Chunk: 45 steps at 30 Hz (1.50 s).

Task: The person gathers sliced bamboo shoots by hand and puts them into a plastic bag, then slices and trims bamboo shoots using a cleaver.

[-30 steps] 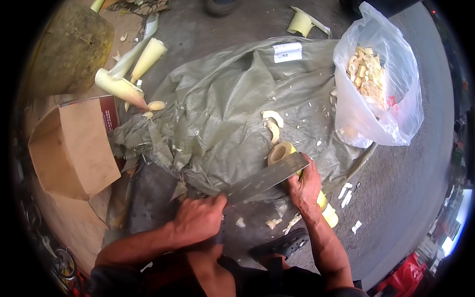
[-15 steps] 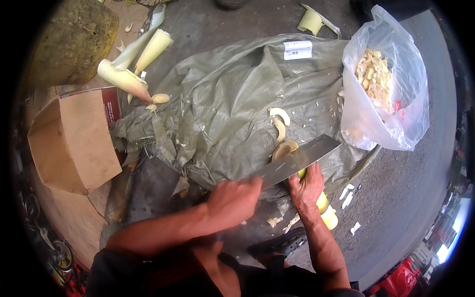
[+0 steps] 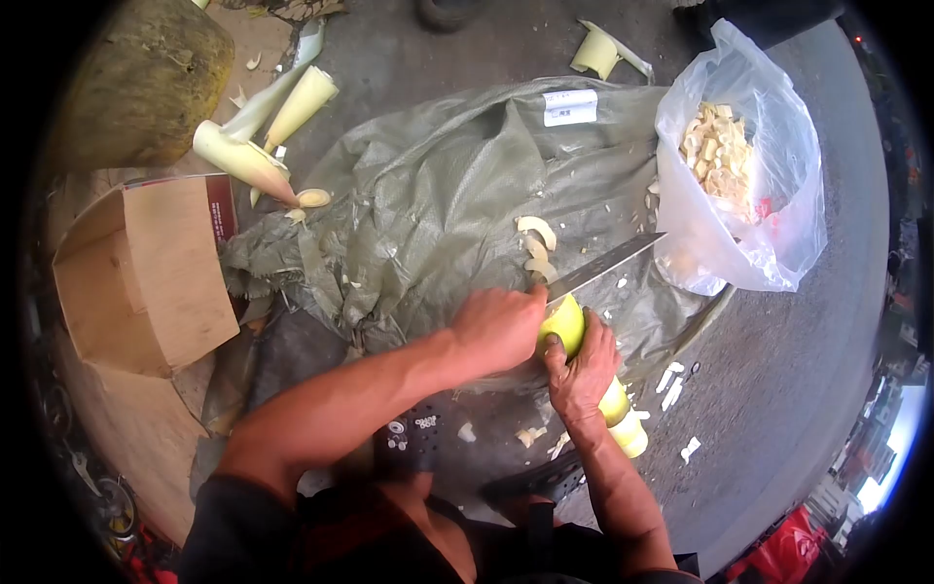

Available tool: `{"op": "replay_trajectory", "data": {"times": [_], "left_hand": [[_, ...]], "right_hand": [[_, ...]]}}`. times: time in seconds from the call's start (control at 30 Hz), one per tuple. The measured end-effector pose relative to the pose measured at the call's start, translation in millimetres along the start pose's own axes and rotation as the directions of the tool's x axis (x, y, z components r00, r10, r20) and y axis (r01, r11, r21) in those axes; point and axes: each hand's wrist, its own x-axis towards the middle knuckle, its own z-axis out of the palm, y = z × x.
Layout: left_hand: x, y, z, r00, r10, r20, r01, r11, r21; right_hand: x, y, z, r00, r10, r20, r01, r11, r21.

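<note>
A wide-bladed knife (image 3: 608,265) lies across the upper end of a yellow-green stalk (image 3: 613,401), its handle inside my closed left hand (image 3: 498,329). Around the stalk, just below the blade, my right hand (image 3: 586,368) is wrapped, with the thumb on the near side. Curved pale slices (image 3: 537,234) rest on the grey-green woven sheet (image 3: 438,195) beyond the stalk's cut end. At the right of the sheet stands an open clear plastic bag (image 3: 793,195) holding many pale pieces (image 3: 718,146).
An open cardboard box (image 3: 180,282) is at the left, below a large stained block (image 3: 146,88). Peeled stalks (image 3: 233,161) lie beside them. A husk piece (image 3: 595,54) is at the top. White scraps (image 3: 671,384) are scattered on the ground at the right. My shoes are below.
My left hand has moved right and up with the knife, and the blade now sits at the stalk's upper end. My right hand has shifted slightly left on the stalk.
</note>
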Motion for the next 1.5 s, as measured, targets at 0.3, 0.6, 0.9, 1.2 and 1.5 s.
{"op": "replay_trajectory", "data": {"times": [0.3, 0.6, 0.9, 1.2, 1.5], "left_hand": [[-32.2, -7.0, -4.4, 0.996, -0.088, -0.03, 0.084, 0.989, -0.124], [-83.8, -27.9, 8.6, 0.986, -0.163, -0.035, 0.158, 0.98, -0.125], [-99.8, -18.3, -4.1, 0.993, -0.029, -0.116, 0.02, 0.997, -0.078], [-144.4, -19.8, -9.7, 0.998, 0.016, -0.068, -0.01, 0.996, 0.088], [-119.9, -19.7, -0.5, 0.999, -0.009, -0.037, 0.009, 1.0, -0.006]], "right_hand": [[-6.6, -0.4, -22.4, 0.97, -0.081, 0.229, 0.092, 0.995, -0.038], [10.0, 6.1, -62.9, 0.816, -0.181, 0.55, 0.127, 0.983, 0.135], [34.3, 14.2, -48.0, 0.939, -0.204, 0.275, 0.227, 0.972, -0.054], [35.9, 21.7, -34.1, 0.964, -0.126, 0.233, 0.106, 0.99, 0.097], [31.5, 25.1, -26.0, 0.964, -0.18, 0.194, 0.172, 0.983, 0.059]]}}
